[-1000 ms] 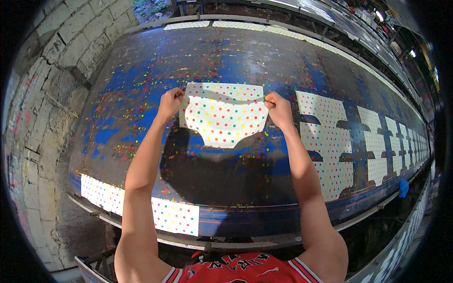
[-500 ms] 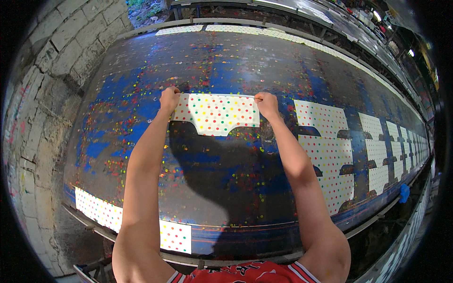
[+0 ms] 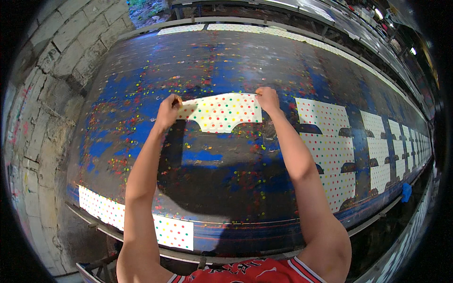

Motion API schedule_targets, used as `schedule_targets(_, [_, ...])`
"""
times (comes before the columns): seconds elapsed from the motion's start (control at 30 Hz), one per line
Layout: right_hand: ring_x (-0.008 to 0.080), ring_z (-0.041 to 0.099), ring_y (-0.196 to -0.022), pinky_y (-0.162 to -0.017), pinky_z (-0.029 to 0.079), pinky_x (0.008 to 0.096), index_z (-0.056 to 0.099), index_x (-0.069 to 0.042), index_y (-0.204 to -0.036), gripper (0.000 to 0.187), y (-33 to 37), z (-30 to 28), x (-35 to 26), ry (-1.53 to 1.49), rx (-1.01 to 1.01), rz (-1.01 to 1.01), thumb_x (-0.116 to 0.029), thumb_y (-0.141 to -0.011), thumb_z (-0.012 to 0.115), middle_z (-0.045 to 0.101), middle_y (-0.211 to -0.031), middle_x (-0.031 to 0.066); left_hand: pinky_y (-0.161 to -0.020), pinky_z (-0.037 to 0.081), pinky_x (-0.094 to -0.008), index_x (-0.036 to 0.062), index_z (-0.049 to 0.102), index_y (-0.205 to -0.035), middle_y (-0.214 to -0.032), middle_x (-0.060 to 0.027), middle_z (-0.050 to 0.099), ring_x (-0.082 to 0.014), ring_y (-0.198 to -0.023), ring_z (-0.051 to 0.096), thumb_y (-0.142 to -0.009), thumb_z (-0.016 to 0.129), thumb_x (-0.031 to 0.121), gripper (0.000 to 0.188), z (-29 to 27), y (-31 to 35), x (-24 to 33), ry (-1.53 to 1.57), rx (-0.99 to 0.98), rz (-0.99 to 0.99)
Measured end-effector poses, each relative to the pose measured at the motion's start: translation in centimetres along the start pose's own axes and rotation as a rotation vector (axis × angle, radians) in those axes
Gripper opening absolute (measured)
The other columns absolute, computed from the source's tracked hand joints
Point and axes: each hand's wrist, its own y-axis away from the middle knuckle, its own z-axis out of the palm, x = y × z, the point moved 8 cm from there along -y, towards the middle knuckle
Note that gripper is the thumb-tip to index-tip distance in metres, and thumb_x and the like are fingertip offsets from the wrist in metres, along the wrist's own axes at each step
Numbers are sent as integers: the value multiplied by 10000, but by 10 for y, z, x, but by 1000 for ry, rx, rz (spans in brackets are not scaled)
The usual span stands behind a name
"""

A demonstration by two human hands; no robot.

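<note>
A white fabric piece with red, green and yellow dots stretches between my hands over the table. Its lower edge has a curved cutout on either side of a central tab. My left hand pinches the upper left corner, which sags a little below the middle of the top edge. At the upper right corner, my right hand grips the cloth between thumb and fingers. Whether the tab touches the surface, I cannot tell.
The long dark table is speckled with paint dots and blue patches. Rows of similar dotted pieces lie to the right. A dotted strip runs along the near left edge. Beyond the left end stands a block wall.
My left hand has turned and dropped slightly, so the fabric's top edge now bends. The tab's lower edge has risen a little. My right hand stays nearly in place.
</note>
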Motion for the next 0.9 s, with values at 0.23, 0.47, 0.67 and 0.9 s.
schedule_targets(0.23, [286, 712, -940, -823, 551, 409, 758, -72, -1013, 170, -2, -4, -13, -75, -137, -83, -97, -854, 703, 742, -1007, 148, -719, 431, -250, 8, 587, -930, -842, 2, 561, -77, -806, 486, -925, 528, -109, 131, -8, 77, 61, 248, -90, 90])
schedule_targets(0.47, [260, 699, -882, -787, 528, 382, 708, 0, -942, 111, 58, -79, -54, -210, -37, -104, -73, -865, 674, 724, -928, 166, -707, 443, -241, 3, 606, -947, -838, -2, 595, -61, -777, 498, -943, 537, -77, 105, -70, 105, 93, 224, 176, 147])
schedule_targets(0.67, [188, 668, -912, -798, 505, 328, 674, 12, -952, 94, 190, -153, -78, -427, -109, -226, -44, -877, 671, 709, -959, 116, -678, 443, -230, -5, 605, -960, -834, 3, 610, -52, -759, 505, -958, 600, -21, 17, -89, 183, 132, 166, 125, 170])
schedule_targets(0.9, [60, 569, -720, -662, 453, 249, 636, 25, -878, 13, 373, -211, -49, -626, -154, 42, 35, -886, 639, 642, -789, 7, -660, 460, -243, 1, 603, -986, -861, -6, 604, -53, -764, 520, -970, 604, 1, 16, -67, 309, 147, 314, -24, 121])
